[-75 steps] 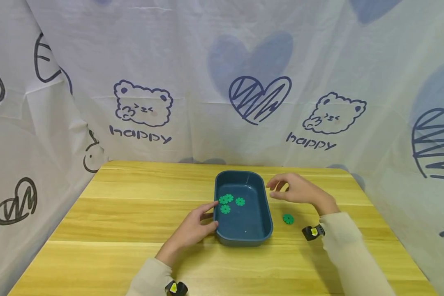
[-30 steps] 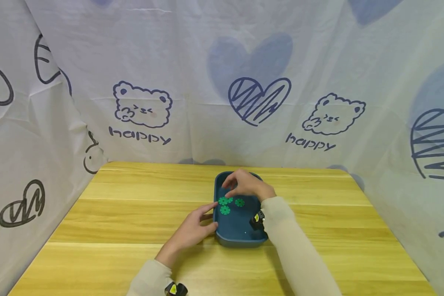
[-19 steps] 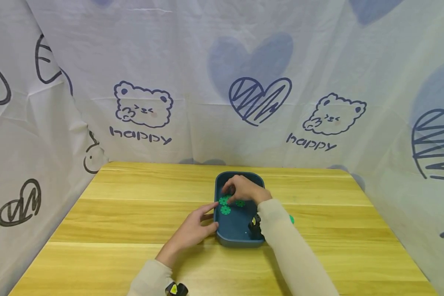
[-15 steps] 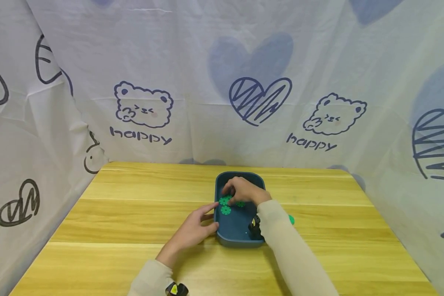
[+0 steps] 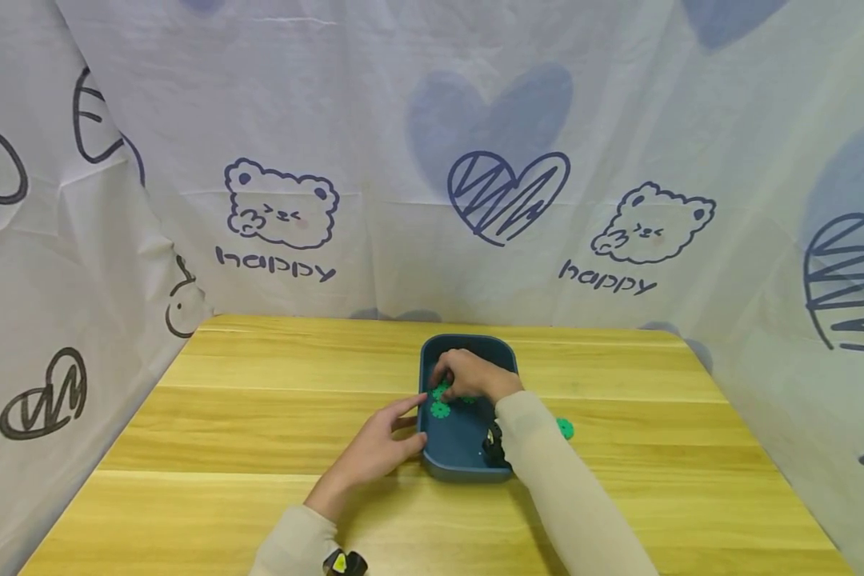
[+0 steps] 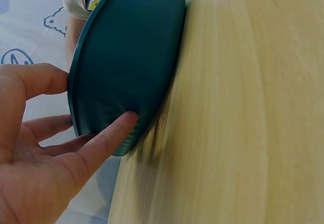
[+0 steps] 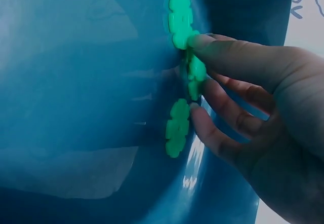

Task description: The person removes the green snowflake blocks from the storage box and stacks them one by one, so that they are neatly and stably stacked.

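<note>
A dark blue rectangular tray [image 5: 461, 448] stands on the table with several green notched plastic discs inside, near its left wall. My right hand [image 5: 471, 374] reaches down into the tray. In the right wrist view its thumb and fingers pinch a green notched disc [image 7: 197, 72], with another disc [image 7: 179, 19] overlapping beside the thumb and a third disc [image 7: 177, 130] just below the fingertips. My left hand [image 5: 382, 440] rests its fairly straight fingers against the tray's left side; in the left wrist view the thumb [image 6: 114, 133] presses the outer wall.
One more green disc [image 5: 565, 429] lies on the wooden table [image 5: 259, 400] to the right of the tray, beside the right sleeve [image 5: 562, 480]. A white printed curtain [image 5: 389, 160] hangs behind the table and along both sides.
From the tray's right side, my right hand has moved left over it and lowered into the tray, its fingers drawing together on a disc. My left hand has stayed put.
</note>
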Demonstrator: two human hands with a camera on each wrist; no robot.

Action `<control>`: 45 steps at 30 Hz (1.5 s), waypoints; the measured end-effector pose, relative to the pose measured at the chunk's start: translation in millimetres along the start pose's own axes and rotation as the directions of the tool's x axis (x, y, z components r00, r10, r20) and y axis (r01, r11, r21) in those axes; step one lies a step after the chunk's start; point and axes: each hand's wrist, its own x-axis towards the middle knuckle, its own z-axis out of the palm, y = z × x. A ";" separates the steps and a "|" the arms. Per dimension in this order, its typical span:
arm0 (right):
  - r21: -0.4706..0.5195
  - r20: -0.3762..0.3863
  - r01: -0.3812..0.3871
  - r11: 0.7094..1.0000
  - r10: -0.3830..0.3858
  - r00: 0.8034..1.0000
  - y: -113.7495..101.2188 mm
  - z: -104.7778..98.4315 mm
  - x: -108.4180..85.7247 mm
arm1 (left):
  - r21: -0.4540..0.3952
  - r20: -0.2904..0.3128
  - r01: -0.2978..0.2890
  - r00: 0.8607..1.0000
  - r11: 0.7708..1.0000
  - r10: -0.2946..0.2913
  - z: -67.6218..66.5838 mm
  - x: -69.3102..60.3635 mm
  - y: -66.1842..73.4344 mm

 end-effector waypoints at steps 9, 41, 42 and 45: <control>0.018 0.040 -0.016 1.000 0.016 0.999 0.6 -1.3 -4.0 | -0.005 0.010 -0.004 1.000 1.000 0.004 -0.3 0.3 -0.1; -0.040 0.006 0.114 0.993 -0.114 0.993 4.1 -2.7 -0.7 | 0.009 0.006 -0.010 1.000 1.000 0.010 -0.4 0.4 0.1; -0.035 0.007 0.117 0.993 -0.116 0.993 4.0 -2.6 -0.7 | 0.007 0.006 -0.011 1.000 1.000 0.010 -0.5 0.4 0.0; -0.024 0.012 0.126 0.992 -0.125 0.992 3.0 -2.6 -0.8 | 0.001 0.003 -0.008 1.000 1.000 0.008 -0.5 0.4 -0.1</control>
